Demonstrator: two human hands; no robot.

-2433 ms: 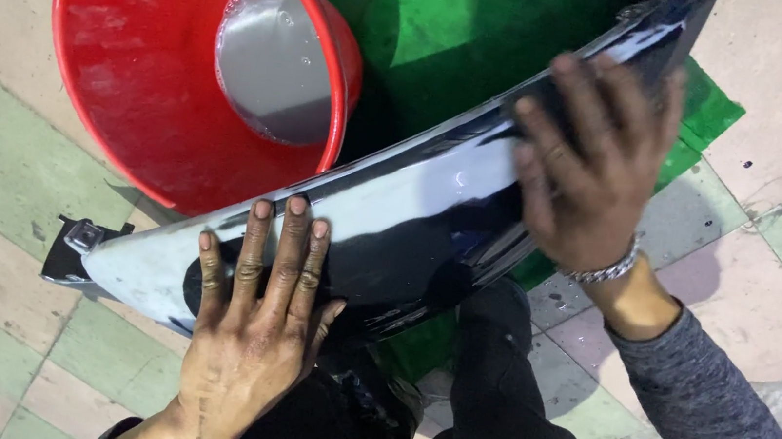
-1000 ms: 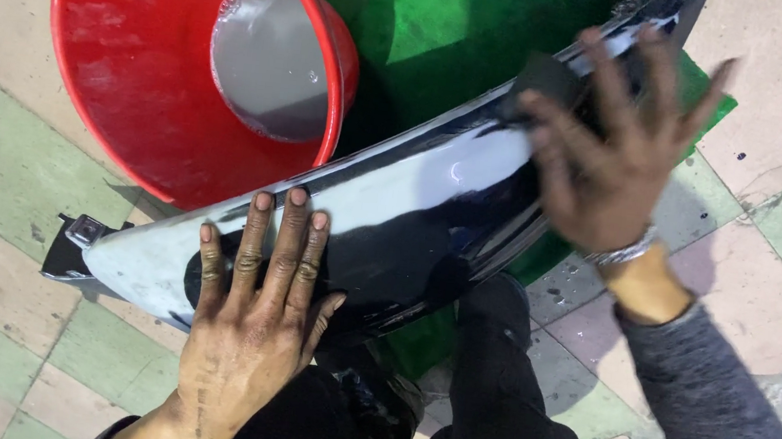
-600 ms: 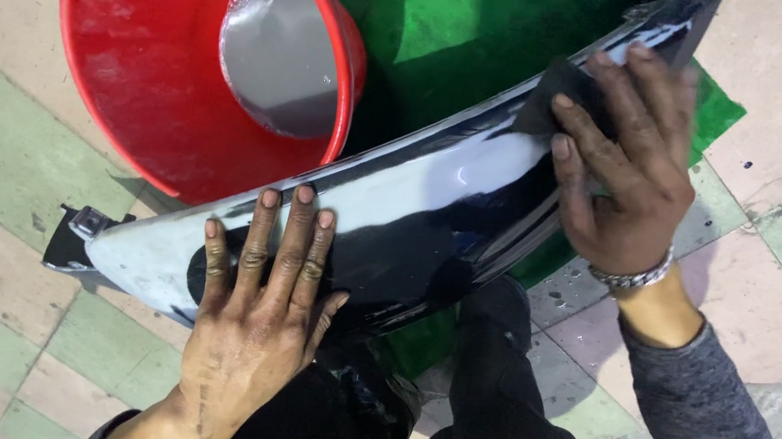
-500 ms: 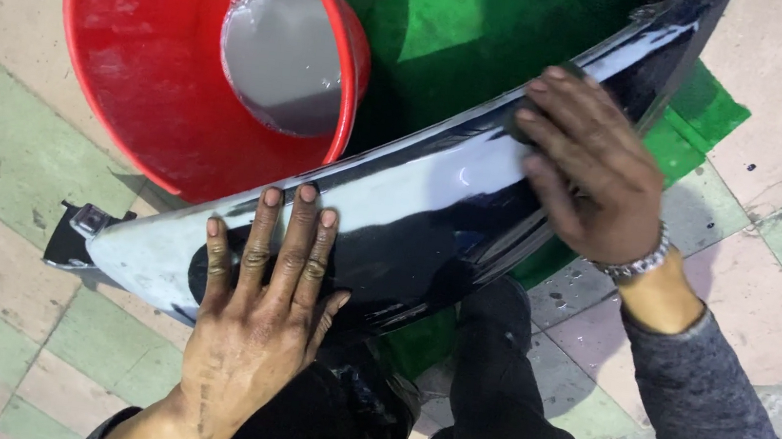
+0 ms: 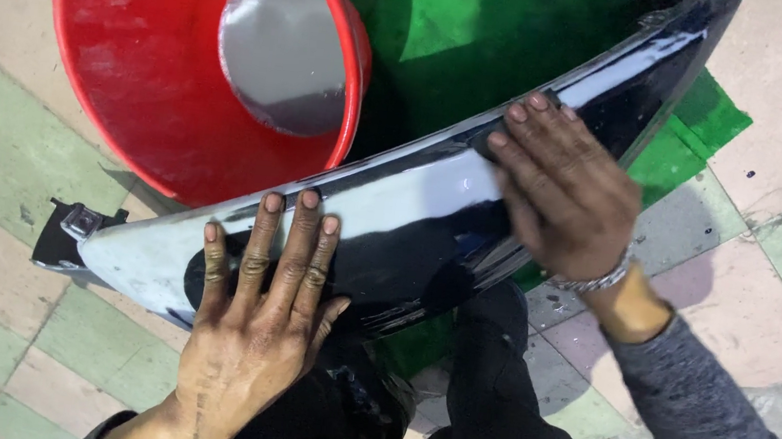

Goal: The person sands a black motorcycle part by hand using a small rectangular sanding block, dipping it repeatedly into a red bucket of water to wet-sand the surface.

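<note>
Glossy dark body panel [image 5: 410,222], long axis running from lower left beside the red tub [image 5: 133,72] to upper right, lies across the lap; left hand [image 5: 251,331] pressed flat, fingers spread, near its lower end, right hand [image 5: 561,195] flat, fingers together, further up.

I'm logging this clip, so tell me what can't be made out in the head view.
- Under the right hand: whether it holds a pad; the palm hides it.
- Glossy dark panel: far end leaves the top edge.
- Red bucket: rim cut off at the top.
</note>
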